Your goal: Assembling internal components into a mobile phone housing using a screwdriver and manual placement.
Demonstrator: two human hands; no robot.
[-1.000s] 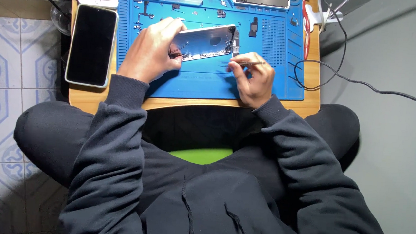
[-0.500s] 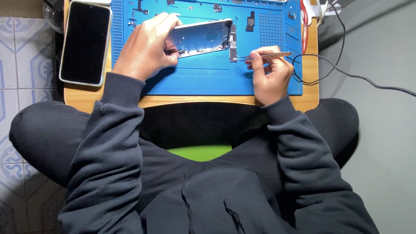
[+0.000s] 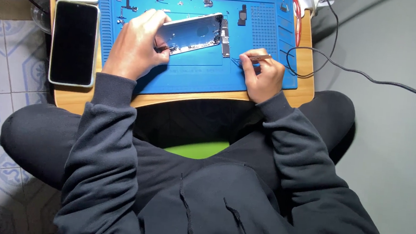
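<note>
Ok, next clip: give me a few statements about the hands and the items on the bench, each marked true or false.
1. The left hand holds the opened phone housing over the blue mat. True.
2. The right hand is empty. False: it pinches a thin tool, which looks like tweezers, in its fingers.
3. A dark-screened phone lies on the wooden table left of the mat. True.
4. The dark-screened phone lies on top of the blue mat. False: it lies beside the mat, on the wood.
5. A black cable runs off the table's right side across the grey floor. True.
</note>
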